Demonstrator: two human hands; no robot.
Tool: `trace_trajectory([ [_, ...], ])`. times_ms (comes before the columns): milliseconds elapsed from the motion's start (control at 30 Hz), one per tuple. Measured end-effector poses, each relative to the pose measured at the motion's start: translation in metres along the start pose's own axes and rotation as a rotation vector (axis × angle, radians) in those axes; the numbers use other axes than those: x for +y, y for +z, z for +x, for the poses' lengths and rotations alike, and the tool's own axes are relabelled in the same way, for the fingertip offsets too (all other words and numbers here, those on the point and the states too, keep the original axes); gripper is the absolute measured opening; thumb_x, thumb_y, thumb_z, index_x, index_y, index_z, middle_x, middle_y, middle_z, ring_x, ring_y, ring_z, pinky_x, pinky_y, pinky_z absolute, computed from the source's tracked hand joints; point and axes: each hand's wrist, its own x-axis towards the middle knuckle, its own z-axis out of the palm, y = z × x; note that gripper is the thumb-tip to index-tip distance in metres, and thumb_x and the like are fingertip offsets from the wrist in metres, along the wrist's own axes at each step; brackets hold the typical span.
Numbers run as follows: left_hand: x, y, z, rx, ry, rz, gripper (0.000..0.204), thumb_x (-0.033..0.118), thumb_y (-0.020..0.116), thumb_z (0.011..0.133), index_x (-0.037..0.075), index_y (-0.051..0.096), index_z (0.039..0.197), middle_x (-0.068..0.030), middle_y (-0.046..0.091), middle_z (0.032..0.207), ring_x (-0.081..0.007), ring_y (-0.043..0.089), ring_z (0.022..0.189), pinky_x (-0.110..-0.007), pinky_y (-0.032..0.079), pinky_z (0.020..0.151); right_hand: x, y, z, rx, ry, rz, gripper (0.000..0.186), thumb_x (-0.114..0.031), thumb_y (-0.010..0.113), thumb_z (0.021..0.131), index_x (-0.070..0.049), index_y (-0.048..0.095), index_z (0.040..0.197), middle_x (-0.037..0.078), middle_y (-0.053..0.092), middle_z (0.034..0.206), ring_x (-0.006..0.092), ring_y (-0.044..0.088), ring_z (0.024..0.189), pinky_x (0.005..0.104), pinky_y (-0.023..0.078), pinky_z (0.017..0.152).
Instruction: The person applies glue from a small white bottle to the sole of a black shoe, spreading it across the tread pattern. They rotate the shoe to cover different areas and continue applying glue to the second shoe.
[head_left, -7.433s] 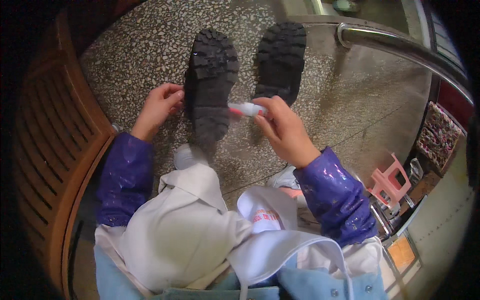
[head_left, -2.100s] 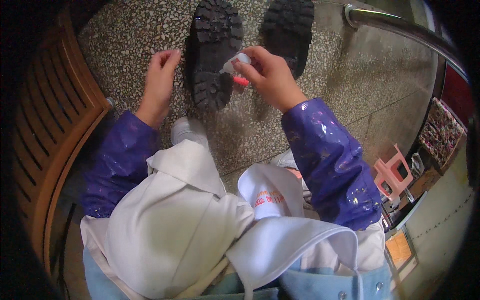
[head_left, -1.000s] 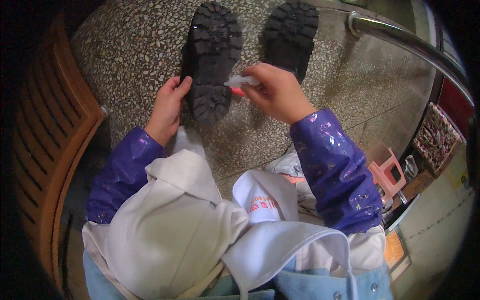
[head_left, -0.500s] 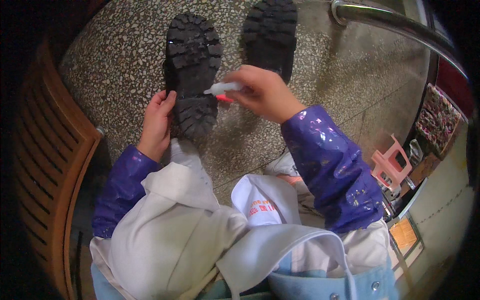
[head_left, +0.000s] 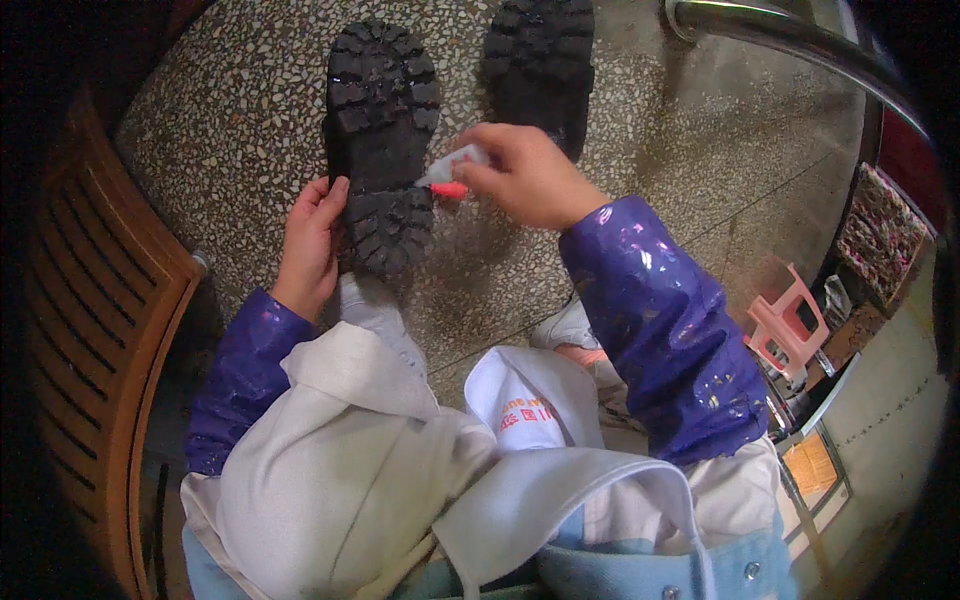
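Observation:
A black lugged shoe sole (head_left: 380, 130) faces up over the speckled floor, its left edge in my left hand (head_left: 314, 235), fingers closed on it. My right hand (head_left: 520, 170) pinches a small whitish tube (head_left: 450, 160), its nozzle at the sole's right edge near the crosswise line below the middle. A red-pink piece (head_left: 446, 189), perhaps the cap, shows beside the tube under my fingers; whether I hold it, I cannot tell. A second dark sole (head_left: 537, 65) sits at the upper right, tread up.
At left is a slatted brown wooden bench (head_left: 100, 330). A curved metal rail (head_left: 800, 45) crosses the upper right. A pink plastic stool (head_left: 785, 320) and a mottled mat (head_left: 880, 225) are at right. My white shoes and pale cloth-covered lap are below.
Compared with a second ago, the held sole and my left hand sit lower and further left in view. Since half a second ago the tube has tilted slightly, still at the sole's edge.

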Motion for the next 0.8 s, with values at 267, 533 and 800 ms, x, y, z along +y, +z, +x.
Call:
trace_trajectory([
  [267,-0.011,-0.013,0.012,-0.024,-0.001,0.001,0.014,0.022,0.057,0.094,0.010,0.055,0.100,0.0031,0.060,0.092,-0.0067,0.055,0.080,-0.023,0.045,0.073,-0.004,0.008,0.014,0.040,0.244,-0.002,0.037,-0.034,0.063,0.074,0.002,0.068,0.082,0.023,0.065,0.077,0.0384,0.064,0.075,0.0413,0.051,0.070],
  [533,-0.004,0.001,0.005,0.029,0.001,-0.005,0.012,0.022,0.059,0.092,0.011,0.056,0.094,0.0062,0.056,0.083,-0.0033,0.049,0.069,-0.019,0.038,0.061,-0.008,0.014,0.014,0.074,0.341,0.055,0.039,-0.036,0.062,0.071,0.002,0.068,0.080,0.024,0.065,0.078,0.0392,0.064,0.078,0.0433,0.051,0.072],
  [800,-0.011,-0.013,0.011,0.013,0.006,0.040,0.013,0.025,0.061,0.091,0.013,0.056,0.093,0.0081,0.056,0.082,-0.0021,0.047,0.068,-0.019,0.035,0.059,-0.010,0.019,0.016,0.087,0.347,0.082,0.038,-0.038,0.059,0.074,-0.001,0.069,0.078,0.022,0.066,0.078,0.0390,0.064,0.078,0.0434,0.051,0.073],
])
